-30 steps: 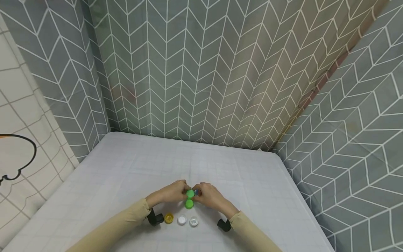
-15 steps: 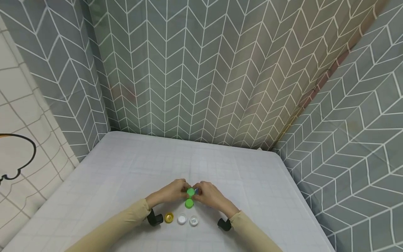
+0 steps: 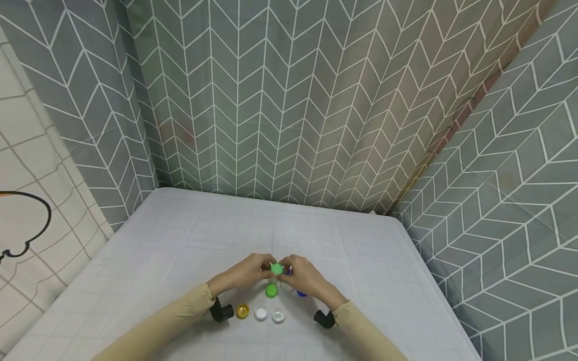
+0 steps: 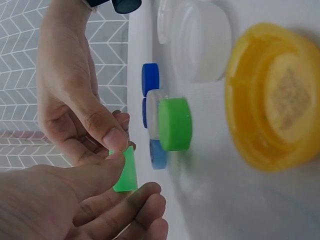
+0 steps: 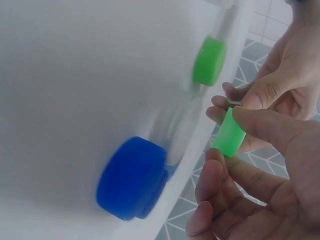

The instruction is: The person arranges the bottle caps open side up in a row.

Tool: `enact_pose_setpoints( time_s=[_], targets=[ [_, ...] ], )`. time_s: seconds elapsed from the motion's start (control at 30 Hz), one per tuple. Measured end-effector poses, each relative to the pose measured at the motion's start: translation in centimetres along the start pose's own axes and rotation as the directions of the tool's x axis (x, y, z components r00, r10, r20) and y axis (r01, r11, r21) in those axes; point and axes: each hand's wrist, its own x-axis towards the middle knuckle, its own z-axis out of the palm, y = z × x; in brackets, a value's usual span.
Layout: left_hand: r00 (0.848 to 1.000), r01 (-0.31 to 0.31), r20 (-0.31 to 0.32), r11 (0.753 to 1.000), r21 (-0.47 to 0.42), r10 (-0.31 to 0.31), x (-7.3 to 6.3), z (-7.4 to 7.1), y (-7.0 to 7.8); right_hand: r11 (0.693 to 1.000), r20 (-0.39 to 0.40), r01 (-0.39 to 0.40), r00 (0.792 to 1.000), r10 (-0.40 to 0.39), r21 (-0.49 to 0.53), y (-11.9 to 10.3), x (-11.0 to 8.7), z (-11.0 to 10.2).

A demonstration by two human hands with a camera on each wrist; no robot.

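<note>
A light green bottle cap [image 3: 277,269] is held up off the table between both hands. My left hand [image 3: 246,272] pinches its left side, the thumb seen at its edge in the left wrist view. From the other side my right hand [image 3: 307,277] pinches it with thumb and fingers. In the right wrist view the same cap [image 5: 231,134] stands tilted above the tabletop. Below the hands a second, darker green cap [image 3: 271,291] rests on the table. Close to it are a blue cap [image 5: 132,177] and a whitish cap [image 4: 156,112], partly hidden by the hand in the head view.
Nearer the body, a yellow cap [image 3: 243,311] and two white caps, one left [image 3: 261,314] and one right [image 3: 278,316], lie in a row on the white tabletop [image 3: 217,225]. Patterned curtains [image 3: 271,100] stand behind and beside the table. Black wrist devices are on both arms.
Both hands have moved slightly away and to the right, carrying the light green cap off the darker green one. White and blue caps now show under the right hand.
</note>
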Motion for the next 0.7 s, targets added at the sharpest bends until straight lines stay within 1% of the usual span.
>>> enact_pose_setpoints(
  time_s=[0.13,0.33,0.47,0.7],
  targets=[
    [1.0,-0.015,-0.013,1.0,0.001,0.015,0.0,-0.3,0.1,1.0,-0.002,0.002,1.0,-0.002,0.022,-0.3,-0.1,-0.6],
    [0.999,-0.038,-0.023,0.999,-0.002,0.038,-0.3,-0.5,0.3,1.0,-0.006,0.012,1.0,-0.012,0.028,-0.6,-0.3,-1.0],
    [0.999,-0.035,-0.034,0.999,-0.007,0.035,-0.4,-0.5,0.5,0.998,0.0,0.013,1.0,-0.013,0.055,-0.8,-0.4,-1.2],
    [0.998,-0.022,-0.053,0.998,-0.065,0.019,-0.6,-0.9,1.0,0.995,-0.012,0.035,0.999,-0.034,0.095,-0.9,-0.6,-1.3]
  ],
)
